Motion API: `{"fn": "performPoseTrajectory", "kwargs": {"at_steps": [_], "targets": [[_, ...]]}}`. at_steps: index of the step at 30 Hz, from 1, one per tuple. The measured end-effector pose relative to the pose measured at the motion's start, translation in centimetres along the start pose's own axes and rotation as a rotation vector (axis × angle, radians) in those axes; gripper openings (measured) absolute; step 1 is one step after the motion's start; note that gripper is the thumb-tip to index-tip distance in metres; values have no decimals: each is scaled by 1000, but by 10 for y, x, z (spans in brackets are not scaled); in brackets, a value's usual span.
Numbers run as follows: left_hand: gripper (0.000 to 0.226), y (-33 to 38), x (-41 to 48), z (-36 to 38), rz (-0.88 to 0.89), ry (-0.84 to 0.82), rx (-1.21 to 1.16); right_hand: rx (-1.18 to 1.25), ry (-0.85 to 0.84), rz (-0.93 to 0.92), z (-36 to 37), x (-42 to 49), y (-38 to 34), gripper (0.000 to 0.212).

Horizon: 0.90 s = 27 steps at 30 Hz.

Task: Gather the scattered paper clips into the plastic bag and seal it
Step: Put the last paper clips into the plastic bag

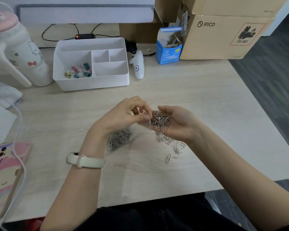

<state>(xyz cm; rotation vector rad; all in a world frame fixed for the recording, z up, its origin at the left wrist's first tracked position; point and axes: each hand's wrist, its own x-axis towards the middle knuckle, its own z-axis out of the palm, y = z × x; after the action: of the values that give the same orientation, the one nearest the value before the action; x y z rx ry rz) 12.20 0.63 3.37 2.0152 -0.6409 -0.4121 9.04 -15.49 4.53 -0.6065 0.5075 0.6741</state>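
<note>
My left hand [123, 114] pinches the top edge of a clear plastic bag [122, 139], which hangs down to the table and holds several silver paper clips. My right hand [178, 124] is cupped palm up right beside the bag's mouth, with a heap of paper clips [160, 120] lying in it. More loose paper clips [172, 142] lie scattered on the wooden table under and in front of my right hand. One single clip [168, 158] lies apart, nearest to me.
A white organiser tray [90, 84] with coloured binder clips stands behind the hands. A large cup [23, 52] is at the back left, a phone [5, 172] with a cable at the near left. A blue box [168, 50] and a cardboard box [223, 35] stand at the back right.
</note>
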Motion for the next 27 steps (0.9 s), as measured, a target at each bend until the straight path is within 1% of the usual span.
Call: {"fn": "performPoseTrajectory", "kwargs": {"at_steps": [4,8,16,19,23,27], "targets": [[17,-3,-1,-3,-1,17,-21,-83,-28,4,3,1,-6,49],[9,-4,-3,-8,7,33,-23,-153,-60,16,3,0,-13,65],[7,-4,-3,-11,12,56,-22,-166,-58,-14,13,-2,-16,75],[8,-5,-5,-12,-14,72,-47,-167,-55,-33,15,-1,-16,74],[15,-4,-8,-13,-22,88,-60,-188,-39,-76,20,-6,-17,67],[12,-4,-11,-12,-35,75,-56,-216,7,-120,24,-8,-18,58]]}}
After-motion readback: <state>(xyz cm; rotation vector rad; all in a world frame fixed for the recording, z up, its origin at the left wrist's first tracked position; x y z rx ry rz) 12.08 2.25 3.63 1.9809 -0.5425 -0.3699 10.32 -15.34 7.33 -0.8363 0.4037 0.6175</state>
